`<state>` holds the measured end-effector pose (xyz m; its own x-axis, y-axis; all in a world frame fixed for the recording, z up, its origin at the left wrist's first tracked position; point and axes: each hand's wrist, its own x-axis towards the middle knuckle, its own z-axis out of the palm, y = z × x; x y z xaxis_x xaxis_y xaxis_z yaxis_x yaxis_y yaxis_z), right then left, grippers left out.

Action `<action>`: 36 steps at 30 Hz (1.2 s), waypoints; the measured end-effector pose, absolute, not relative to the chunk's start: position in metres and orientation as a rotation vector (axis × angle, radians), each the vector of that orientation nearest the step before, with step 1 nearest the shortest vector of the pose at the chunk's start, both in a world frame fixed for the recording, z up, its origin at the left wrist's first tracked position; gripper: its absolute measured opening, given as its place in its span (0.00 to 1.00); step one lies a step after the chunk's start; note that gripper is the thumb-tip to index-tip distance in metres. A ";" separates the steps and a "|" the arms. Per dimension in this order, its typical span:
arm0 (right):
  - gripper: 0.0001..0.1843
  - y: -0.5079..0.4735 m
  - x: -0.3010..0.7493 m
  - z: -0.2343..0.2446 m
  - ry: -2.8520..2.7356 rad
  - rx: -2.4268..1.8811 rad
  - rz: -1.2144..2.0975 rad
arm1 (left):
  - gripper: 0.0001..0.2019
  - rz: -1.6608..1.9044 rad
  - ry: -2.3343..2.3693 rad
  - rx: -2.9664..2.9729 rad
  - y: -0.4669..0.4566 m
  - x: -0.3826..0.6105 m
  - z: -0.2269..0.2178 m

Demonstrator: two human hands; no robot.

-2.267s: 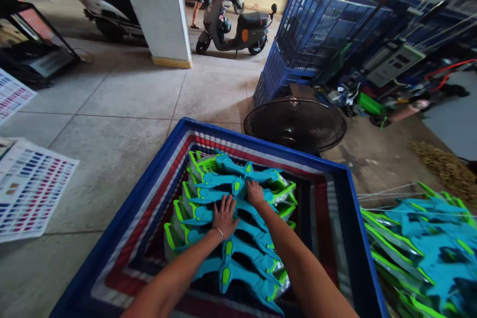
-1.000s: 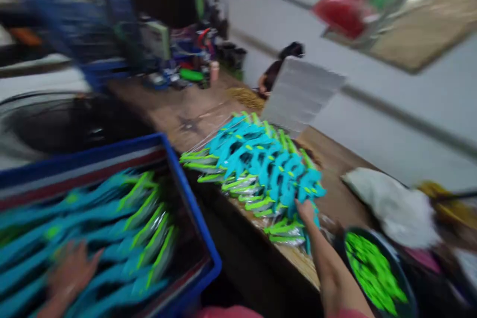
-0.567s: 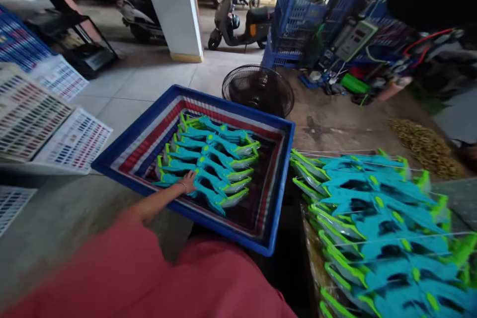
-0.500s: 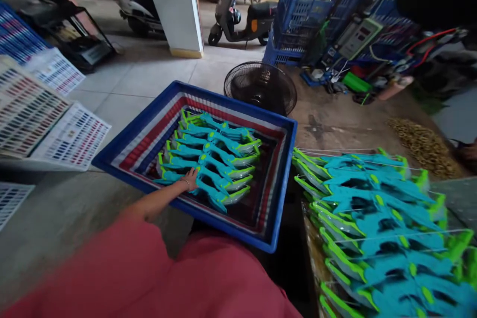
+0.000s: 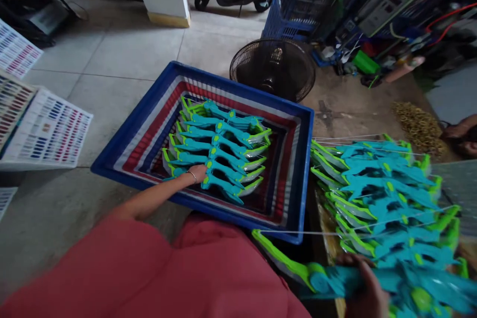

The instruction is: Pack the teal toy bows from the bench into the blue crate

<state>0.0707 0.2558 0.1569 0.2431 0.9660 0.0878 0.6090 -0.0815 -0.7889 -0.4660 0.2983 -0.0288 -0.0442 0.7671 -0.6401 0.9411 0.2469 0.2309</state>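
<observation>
Teal toy bows with lime-green limbs and white strings (image 5: 219, 151) lie in an overlapping row in a blue crate (image 5: 306, 174). My left hand (image 5: 199, 174) is closed round the middle of the nearest bows in that row, its fingertips partly hidden. At the lower right my right hand (image 5: 367, 288) grips another toy bow (image 5: 320, 278), its green limb and stretched string reaching left past the crate's near corner. Beneath and beyond that bow, a second row of the same toy bows (image 5: 387, 184) lies on a low table, several overlapping.
A black fan (image 5: 272, 69) stands just behind the crate. White slatted baskets (image 5: 48, 129) are at the left, and blue crates (image 5: 294, 5) are stacked at the back. A person's hand (image 5: 460, 134) shows at the right edge, near a pile of small tan pieces (image 5: 417, 126).
My right hand has come into view holding a toy bow. My left hand has gone from spread fingers to curled ones on the crate's bows. The view has tilted downward.
</observation>
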 end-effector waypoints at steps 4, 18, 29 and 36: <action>0.15 0.266 0.003 0.122 -0.967 -1.815 0.941 | 0.13 -0.281 1.713 1.665 0.291 -0.460 -0.034; 0.20 0.270 -0.043 0.076 -1.244 -1.886 0.792 | 0.19 -0.439 1.602 1.830 0.295 -0.470 -0.048; 0.13 0.232 -0.066 0.090 -1.270 -1.535 0.823 | 0.20 -0.781 1.650 1.950 0.319 -0.468 -0.038; 0.18 0.035 -0.035 0.055 -0.793 -2.093 0.546 | 0.17 -0.948 1.583 2.043 0.342 -0.458 -0.041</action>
